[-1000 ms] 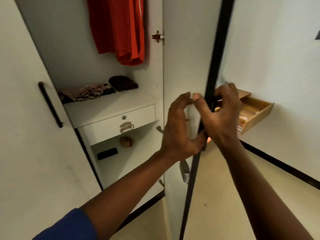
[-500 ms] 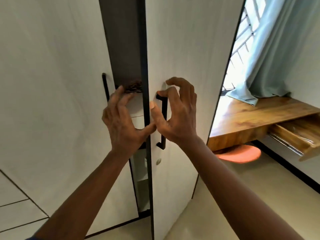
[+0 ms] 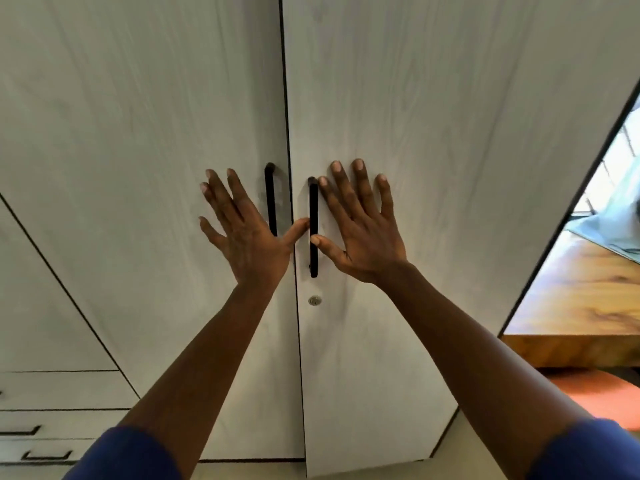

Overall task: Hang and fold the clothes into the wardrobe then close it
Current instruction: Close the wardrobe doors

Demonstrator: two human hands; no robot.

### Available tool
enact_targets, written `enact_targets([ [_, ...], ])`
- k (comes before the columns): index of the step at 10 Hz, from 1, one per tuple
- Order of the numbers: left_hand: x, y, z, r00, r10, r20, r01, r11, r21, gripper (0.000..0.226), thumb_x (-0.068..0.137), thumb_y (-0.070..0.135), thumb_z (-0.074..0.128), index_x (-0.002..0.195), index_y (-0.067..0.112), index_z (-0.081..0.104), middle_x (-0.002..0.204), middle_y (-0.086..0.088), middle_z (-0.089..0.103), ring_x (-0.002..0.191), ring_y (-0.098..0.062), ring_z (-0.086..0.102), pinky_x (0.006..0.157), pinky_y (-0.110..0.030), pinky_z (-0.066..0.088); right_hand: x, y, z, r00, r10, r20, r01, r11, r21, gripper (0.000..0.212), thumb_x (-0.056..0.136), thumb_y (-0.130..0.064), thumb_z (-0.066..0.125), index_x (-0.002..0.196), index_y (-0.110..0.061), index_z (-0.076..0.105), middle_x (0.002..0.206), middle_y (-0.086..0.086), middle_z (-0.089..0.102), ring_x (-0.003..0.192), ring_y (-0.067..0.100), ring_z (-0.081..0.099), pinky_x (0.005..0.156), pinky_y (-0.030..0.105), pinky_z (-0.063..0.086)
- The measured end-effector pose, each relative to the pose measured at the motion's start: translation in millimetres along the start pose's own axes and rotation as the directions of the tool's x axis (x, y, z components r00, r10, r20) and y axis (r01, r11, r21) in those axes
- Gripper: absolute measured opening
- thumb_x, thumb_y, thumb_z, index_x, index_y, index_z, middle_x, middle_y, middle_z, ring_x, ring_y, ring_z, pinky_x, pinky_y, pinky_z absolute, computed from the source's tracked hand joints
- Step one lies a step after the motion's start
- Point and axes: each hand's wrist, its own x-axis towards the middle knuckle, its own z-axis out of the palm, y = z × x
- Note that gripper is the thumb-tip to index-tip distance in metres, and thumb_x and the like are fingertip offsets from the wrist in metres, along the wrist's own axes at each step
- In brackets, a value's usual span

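Both white wardrobe doors stand shut, meeting at a thin dark seam. My left hand (image 3: 242,226) lies flat with fingers spread on the left door (image 3: 138,168), partly covering its black bar handle (image 3: 270,199). My right hand (image 3: 360,223) is pressed flat on the right door (image 3: 450,150), just right of that door's black handle (image 3: 313,226). A small round lock (image 3: 314,300) sits below the right handle. No clothes are visible; the inside of the wardrobe is hidden.
White drawers (image 3: 45,427) with black pulls sit at lower left. To the right are a wooden desk (image 3: 571,306), an orange seat (image 3: 602,396) below it and a pale blue curtain (image 3: 616,220).
The right door swung from wide open to fully shut. Both hands left the door edge and handle and now press flat against the doors. The clothes inside are out of sight.
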Motion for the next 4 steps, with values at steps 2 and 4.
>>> enact_targets([
  [2,29,6,36,1.0,-0.003,0.019,0.001,0.996,0.092,0.131,0.078,0.08,0.062,0.163,0.011,-0.011,0.171,-0.016,-0.015,0.158,-0.035,-0.014,0.123,-0.069,0.009,29,7,40,0.998,0.01,0.055,-0.008,0.999,-0.036,0.092,0.097,-0.076,0.019,0.163,-0.018,-0.007,0.17,0.01,-0.016,0.156,0.035,-0.015,0.124,0.062,0.001],
  [4,28,4,45,0.999,0.028,0.018,-0.031,0.989,0.148,0.123,0.08,0.085,0.042,0.163,0.011,-0.011,0.171,-0.015,-0.018,0.158,-0.035,-0.016,0.125,-0.063,0.013,33,7,45,0.996,0.008,0.087,-0.003,0.998,-0.057,0.097,0.093,-0.08,0.017,0.162,-0.017,-0.012,0.168,0.01,-0.024,0.154,0.037,-0.022,0.123,0.063,-0.001],
])
